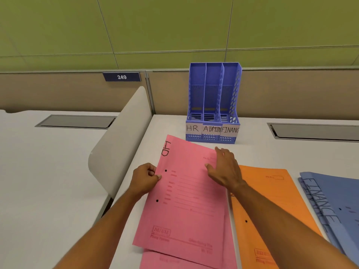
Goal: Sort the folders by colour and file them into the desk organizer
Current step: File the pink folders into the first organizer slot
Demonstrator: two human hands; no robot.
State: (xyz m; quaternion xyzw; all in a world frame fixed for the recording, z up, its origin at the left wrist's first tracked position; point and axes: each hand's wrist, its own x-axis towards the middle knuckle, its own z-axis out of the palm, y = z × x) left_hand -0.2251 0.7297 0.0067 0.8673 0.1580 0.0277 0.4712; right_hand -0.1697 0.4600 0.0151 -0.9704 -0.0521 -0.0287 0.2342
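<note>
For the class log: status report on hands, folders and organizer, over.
Left hand pinches top pink folder edge; right hand flat on it. Blue organizer slots empty. Path clear.

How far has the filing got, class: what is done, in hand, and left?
Done: folders lie sorted into pink, orange and blue piles. In hand: left hand pinches the top pink paper folder; right hand rests on it. Left: the blue plastic three-slot desk organizer holds nothing.

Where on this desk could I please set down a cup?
Bare white desk lies right of the blue three-slot organizer, beyond the orange folder. The near side is crowded: pink folders under both hands, orange, then blue folders.
</note>
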